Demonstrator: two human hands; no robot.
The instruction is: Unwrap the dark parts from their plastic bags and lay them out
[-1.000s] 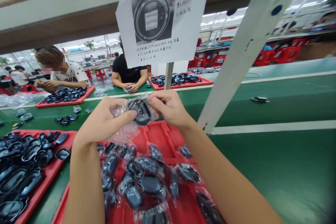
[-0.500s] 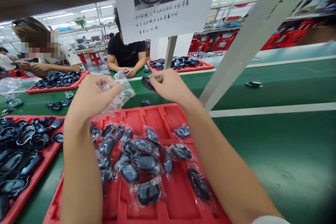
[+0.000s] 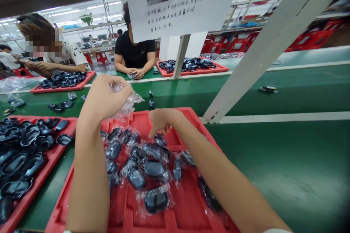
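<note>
My left hand (image 3: 105, 96) is raised over the far edge of a red tray (image 3: 188, 204) and pinches an empty, crumpled clear plastic bag (image 3: 128, 102). My right hand (image 3: 161, 119) is lower, fingers pointing down and apart, just above a bagged black part (image 3: 160, 140) at the back of the tray. Several more bagged black oval parts (image 3: 153, 169) lie in the tray's middle. Two small loose black parts (image 3: 151, 99) rest on the green belt just beyond the tray.
A second red tray (image 3: 45, 178) at my left holds several unbagged black parts. A slanted white post (image 3: 262, 51) and a hanging printed sheet (image 3: 177, 7) stand ahead. Two people work across the green belt (image 3: 287, 160) beside further red trays (image 3: 191, 70).
My right hand pulled a black part out of the bag, then dropped down to the tray with nothing in it. My left hand kept the empty bag. The view tilted downward.
</note>
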